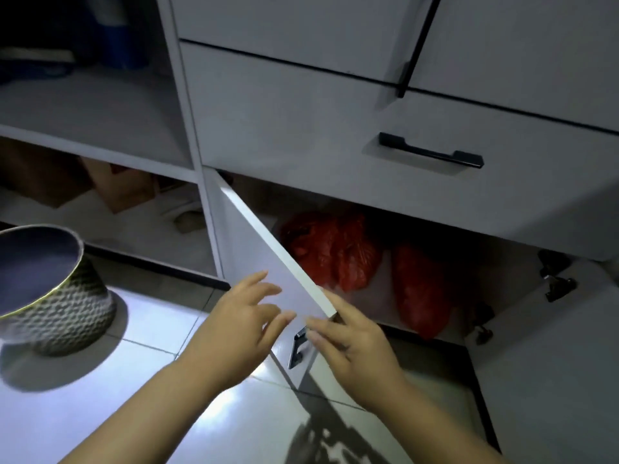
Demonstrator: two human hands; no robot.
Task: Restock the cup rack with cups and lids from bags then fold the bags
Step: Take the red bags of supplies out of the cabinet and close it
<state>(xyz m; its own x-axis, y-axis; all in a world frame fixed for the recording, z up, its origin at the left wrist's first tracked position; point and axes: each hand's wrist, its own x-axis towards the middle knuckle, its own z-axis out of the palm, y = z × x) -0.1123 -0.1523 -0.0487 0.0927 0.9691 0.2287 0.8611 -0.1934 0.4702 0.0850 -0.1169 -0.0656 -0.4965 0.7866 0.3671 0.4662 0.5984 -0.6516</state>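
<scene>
Bags, where are they?
Two red, crinkled plastic ones lie side by side on the cupboard's bottom shelf, behind the half-open white door.
And the hands?
Apart, holding nothing. The left hand spreads relaxed fingers over the door's smooth front. The right hand lays straight fingers at the door's free corner, just above its black handle.
Room to move?
The second door stands wide open at right. Glossy floor tiles lie below, with a dimpled bowl well to the left.
</scene>
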